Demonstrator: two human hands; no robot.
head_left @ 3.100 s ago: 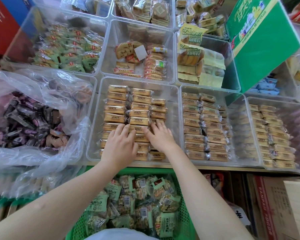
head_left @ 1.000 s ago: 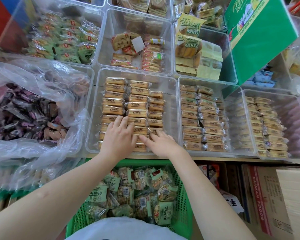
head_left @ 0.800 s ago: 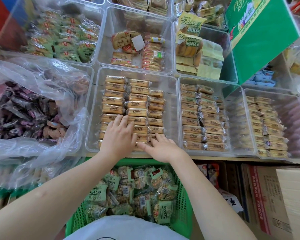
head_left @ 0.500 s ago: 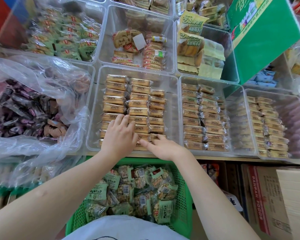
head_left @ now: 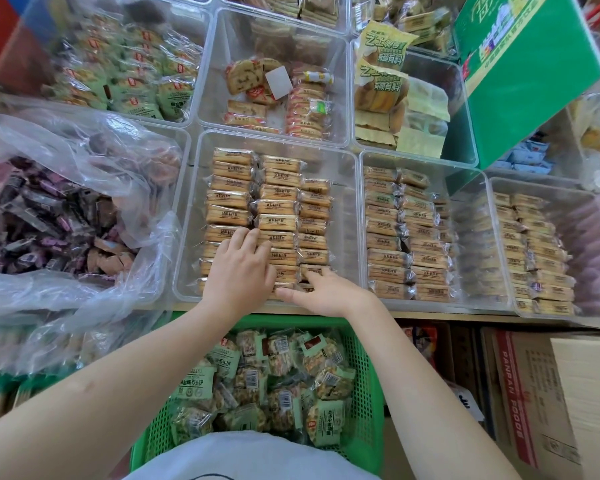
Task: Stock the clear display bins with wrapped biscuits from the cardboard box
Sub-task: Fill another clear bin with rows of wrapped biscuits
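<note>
Your left hand (head_left: 238, 271) lies palm-down on the wrapped biscuits (head_left: 253, 206) in the middle clear bin (head_left: 343, 216), fingers nearly straight and pressing on the left and centre rows; it grips nothing. Your right hand (head_left: 326, 292) rests at the bin's near edge, fingers stretched flat onto the nearest packets of the right-hand row, thumb pointing left toward the other hand, the two almost touching. It holds nothing either.

The biscuits stand in three rows running away from you. The right row stops short of the far wall, and a bare strip of bin floor shows along the right wall.

Just to the right, a second clear bin (head_left: 465, 188) holds similar packets, with bare floor on its right side. A third bin (head_left: 589, 209) beyond it is also partly filled. To the left, a loose plastic bag (head_left: 84, 161) of dark-wrapped sweets spills over its bin, its edge touching the middle bin's left wall.

Behind, one bin holds green packets (head_left: 136, 81), one a few mixed biscuits (head_left: 278, 98). A green carton (head_left: 534, 74) leans over the far right bins.

Below the shelf edge, a green basket (head_left: 368, 375) of green-labelled snacks sits between your forearms. The cardboard box (head_left: 541, 393) stands at lower right, well apart from your hands.
</note>
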